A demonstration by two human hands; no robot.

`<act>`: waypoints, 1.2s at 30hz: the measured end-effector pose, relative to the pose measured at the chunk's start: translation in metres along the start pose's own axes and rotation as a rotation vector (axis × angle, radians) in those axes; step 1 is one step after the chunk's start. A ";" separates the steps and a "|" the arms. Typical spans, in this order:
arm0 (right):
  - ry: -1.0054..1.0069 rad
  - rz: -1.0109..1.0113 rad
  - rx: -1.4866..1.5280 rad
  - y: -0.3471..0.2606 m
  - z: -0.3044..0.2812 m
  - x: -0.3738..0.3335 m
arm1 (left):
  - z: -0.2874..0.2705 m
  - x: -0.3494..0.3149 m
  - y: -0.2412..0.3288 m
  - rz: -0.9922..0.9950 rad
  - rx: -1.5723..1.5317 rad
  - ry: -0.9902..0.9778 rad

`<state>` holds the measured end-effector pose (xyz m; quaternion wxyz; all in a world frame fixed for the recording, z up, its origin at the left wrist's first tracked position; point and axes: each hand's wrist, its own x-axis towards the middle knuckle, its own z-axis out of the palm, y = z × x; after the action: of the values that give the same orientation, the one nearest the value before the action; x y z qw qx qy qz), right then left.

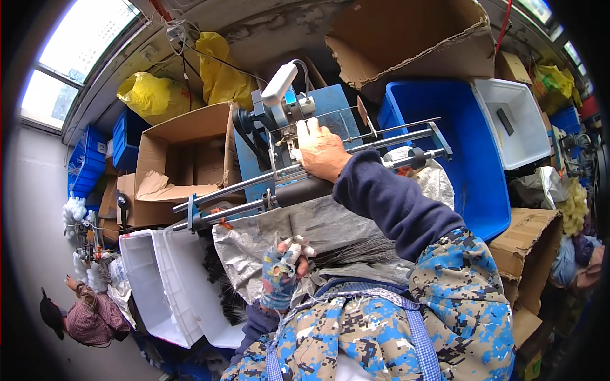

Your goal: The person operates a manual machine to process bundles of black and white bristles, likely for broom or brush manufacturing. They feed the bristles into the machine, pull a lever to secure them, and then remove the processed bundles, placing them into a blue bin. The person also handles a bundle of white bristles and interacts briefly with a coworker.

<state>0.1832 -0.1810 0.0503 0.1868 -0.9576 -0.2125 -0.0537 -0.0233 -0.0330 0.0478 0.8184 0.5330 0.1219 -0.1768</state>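
Observation:
My right hand [323,152] is bare and reaches onto a small bench machine [254,171] with a blue base and a pale grey lamp-like head [279,84]. Its fingers bend down over the metal part at the centre, and whatever they grip is hidden. My left hand [279,273], in a worn patterned glove with white-wrapped fingertips, is held low above my lap. Those fingers are curled together; a thin dark line shows just above them, but what they hold is unclear. Beside it, a bundle of thin dark wire-like strands [359,253] lies on grey sheeting [318,222].
Metal rails [238,187] cross in front of the machine. An open cardboard box [184,143] stands left, a deep blue bin [480,171] right, with a white tub [518,127] beyond. White bins [149,279] sit at lower left. Another person [95,317] is farther left.

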 end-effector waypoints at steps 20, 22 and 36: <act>-0.213 -0.300 0.073 0.038 -0.115 -0.093 | 0.000 -0.004 0.017 0.084 -0.192 0.009; -0.131 -0.358 0.428 0.012 -0.084 -0.113 | 0.028 0.003 0.028 0.003 -0.045 -0.011; 0.215 -0.194 0.183 0.026 -0.067 0.001 | 0.039 0.006 0.001 -0.083 0.104 -0.012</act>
<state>0.1937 -0.2283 0.1037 0.2888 -0.9004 -0.2868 -0.1539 -0.0169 -0.0696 0.0623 0.7823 0.5681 0.1296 -0.2201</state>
